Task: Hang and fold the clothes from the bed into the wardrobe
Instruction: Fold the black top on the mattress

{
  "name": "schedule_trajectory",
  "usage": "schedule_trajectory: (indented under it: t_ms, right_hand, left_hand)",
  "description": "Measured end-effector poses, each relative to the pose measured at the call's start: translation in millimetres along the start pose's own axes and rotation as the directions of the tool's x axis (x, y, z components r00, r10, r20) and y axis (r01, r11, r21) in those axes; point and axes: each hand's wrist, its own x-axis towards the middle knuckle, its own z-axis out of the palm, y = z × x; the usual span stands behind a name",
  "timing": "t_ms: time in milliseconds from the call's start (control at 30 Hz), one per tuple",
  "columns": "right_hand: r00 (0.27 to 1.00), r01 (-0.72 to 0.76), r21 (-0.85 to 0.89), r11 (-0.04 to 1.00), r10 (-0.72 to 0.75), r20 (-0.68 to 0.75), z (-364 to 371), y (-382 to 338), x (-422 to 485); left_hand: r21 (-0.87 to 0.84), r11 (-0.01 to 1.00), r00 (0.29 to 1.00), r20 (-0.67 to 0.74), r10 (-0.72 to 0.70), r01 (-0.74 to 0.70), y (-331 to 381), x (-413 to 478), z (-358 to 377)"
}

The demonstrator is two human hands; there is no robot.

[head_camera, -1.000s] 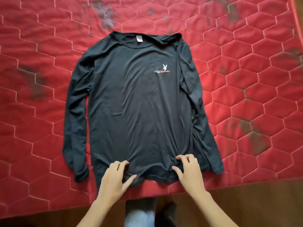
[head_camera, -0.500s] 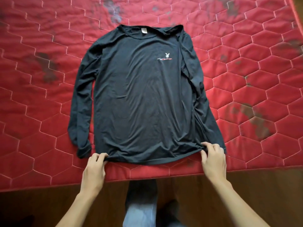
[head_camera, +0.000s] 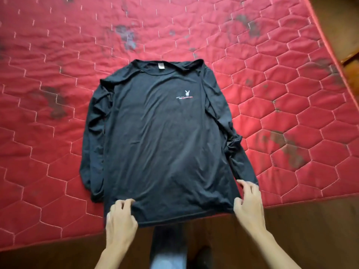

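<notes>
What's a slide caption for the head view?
Left hand and right hand at the hem corners of a black long-sleeved shirt spread on a red quilted mattress.

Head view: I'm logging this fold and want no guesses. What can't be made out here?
All in the head view:
Lettering under the rabbit logo on the black shirt: too small and blurred.
Neck label: too small to read.
Whether the left hand or right hand pinches the hem: motion blur hides the fingertips.
Wardrobe: outside the frame.
</notes>
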Motion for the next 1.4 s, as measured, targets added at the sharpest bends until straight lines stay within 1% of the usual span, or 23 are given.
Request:
schedule_trajectory:
  t_ms: [67, 100, 133, 233, 267, 300, 367, 400, 433, 467, 500, 567, 633, 667, 733, 800, 867, 967, 1067, 1200, 1233, 1300, 1400]
  right_hand:
    - [0.989, -0.092, -0.017, 0.996, 0.09, -0.116, -3, -10, 21]
    - [0.978, -0.15, -0.04, 0.988, 0.142, -0.151, -4, -14, 33]
    - [0.964, -0.223, -0.046, 0.974, 0.214, -0.155, -5, -15, 45]
    - [0.884, -0.463, 0.02, 0.886, 0.463, -0.058, -8, -12, 77]
    - [0.865, -0.501, 0.028, 0.865, 0.501, -0.015, -9, -8, 86]
    - [0.862, -0.506, 0.001, 0.863, 0.506, 0.03, -10, -5, 92]
    - [0.888, -0.444, -0.102, 0.89, 0.452, 0.088, -14, -1, 99]
    - [0.905, -0.403, -0.126, 0.906, 0.416, 0.095, -16, 1, 103]
    - [0.92, -0.378, -0.086, 0.922, 0.384, 0.081, -20, 2, 108]
    - [0.927, -0.371, 0.003, 0.928, 0.371, 0.063, -27, 3, 113]
    - [0.921, -0.389, 0.122, 0.913, 0.388, 0.036, -36, 3, 119]
    - [0.875, -0.437, 0.363, 0.823, 0.482, -0.04, -59, 8, 135]
    - [0.833, -0.393, 0.58, 0.714, 0.544, -0.104, -89, 17, 153]
    - [0.817, -0.361, 0.652, 0.666, 0.563, -0.122, -106, 24, 163]
    - [0.791, -0.31, 0.731, 0.607, 0.592, -0.156, -139, 46, 183]
    - [0.767, -0.277, 0.801, 0.531, 0.624, -0.148, -171, 66, 204]
    - [0.771, -0.247, 0.837, 0.488, 0.622, -0.135, -199, 85, 224]
    - [0.794, -0.188, 0.862, 0.471, 0.59, -0.149, -236, 108, 254]
    - [0.799, -0.156, 0.887, 0.435, 0.583, -0.146, -267, 126, 284]
    - [0.826, -0.158, 0.922, 0.353, 0.559, -0.073, -299, 151, 315]
    - [0.838, -0.154, 0.917, 0.367, 0.54, -0.076, -306, 156, 320]
    - [0.867, -0.157, 0.888, 0.432, 0.49, -0.085, -320, 160, 326]
    - [0.908, -0.141, 0.841, 0.522, 0.407, -0.101, -339, 157, 329]
  left_hand:
    - [-0.108, 0.991, 0.996, 0.022, 0.083, -0.08, 39, 17, -3]
    - [-0.164, 0.981, 0.993, 0.034, 0.114, -0.107, 59, 25, -5]
    - [-0.219, 0.967, 0.989, 0.041, 0.145, -0.132, 79, 33, -6]
    - [-0.351, 0.92, 0.972, 0.089, 0.217, -0.173, 133, 56, -12]
    - [-0.367, 0.912, 0.964, 0.118, 0.239, -0.181, 150, 62, -15]
    - [-0.378, 0.906, 0.955, 0.145, 0.258, -0.188, 166, 67, -18]
    - [-0.404, 0.889, 0.933, 0.183, 0.309, -0.215, 196, 75, -26]
    - [-0.412, 0.879, 0.919, 0.198, 0.342, -0.238, 210, 79, -30]
    - [-0.417, 0.871, 0.904, 0.21, 0.372, -0.262, 224, 83, -34]
    - [-0.421, 0.862, 0.892, 0.217, 0.397, -0.281, 237, 87, -35]
    - [-0.422, 0.857, 0.882, 0.224, 0.416, -0.297, 249, 92, -34]
    - [-0.406, 0.855, 0.86, 0.253, 0.444, -0.323, 272, 99, -32]
    - [-0.384, 0.858, 0.843, 0.278, 0.461, -0.343, 295, 106, -29]
    - [-0.378, 0.856, 0.84, 0.277, 0.467, -0.352, 307, 109, -27]
    - [-0.371, 0.852, 0.836, 0.269, 0.479, -0.369, 336, 112, -24]
    - [-0.37, 0.848, 0.837, 0.252, 0.485, -0.38, 367, 112, -22]
    - [-0.378, 0.842, 0.847, 0.218, 0.484, -0.384, 399, 112, -18]
    - [-0.393, 0.84, 0.855, 0.203, 0.477, -0.375, 450, 110, -9]
    - [-0.394, 0.82, 0.838, 0.185, 0.514, -0.416, 503, 107, -1]
    - [-0.412, 0.783, 0.811, 0.155, 0.564, -0.465, 572, 103, 0]
    - [-0.426, 0.771, 0.804, 0.15, 0.576, -0.473, 589, 102, 0]
    - [-0.449, 0.74, 0.782, 0.133, 0.609, -0.5, 619, 100, 0]
    - [-0.417, 0.703, 0.759, 0.047, 0.65, -0.576, 657, 94, 0]
